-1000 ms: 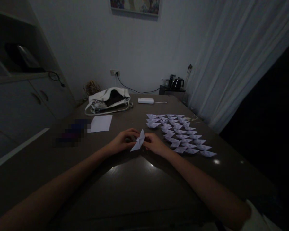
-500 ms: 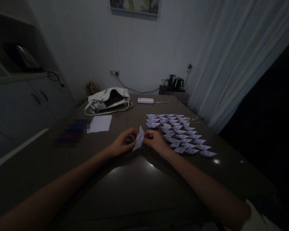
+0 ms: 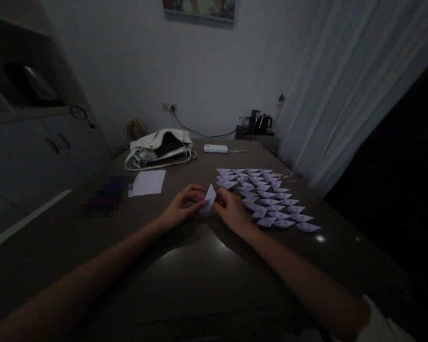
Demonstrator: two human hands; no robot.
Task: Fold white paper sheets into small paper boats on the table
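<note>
A small folded white paper boat (image 3: 210, 198) is held upright, a little above the dark table, between both hands. My left hand (image 3: 184, 205) pinches its left side, thumb in front and fingers behind. From the other side, my right hand (image 3: 230, 207) grips its right edge with thumb and bent fingers; the fingertips partly cover that edge. Rows of finished white paper boats (image 3: 266, 195) lie just right of my right hand. To the left, beyond my left hand, rests a stack of plain white paper (image 3: 149, 182).
A white handbag (image 3: 160, 145) stands at the table's far left, with a white power bank (image 3: 216, 148) and short cable to its right. A blurred dark blue patch (image 3: 109, 194) lies on the left. The brown table (image 3: 199, 275) extends toward me. Black kettles (image 3: 262, 123) stand behind.
The folded paper has turned between my fingers, showing a broader, shorter face now. My right fingers have shifted slightly up along its edge. The surrounding things stay where they were.
</note>
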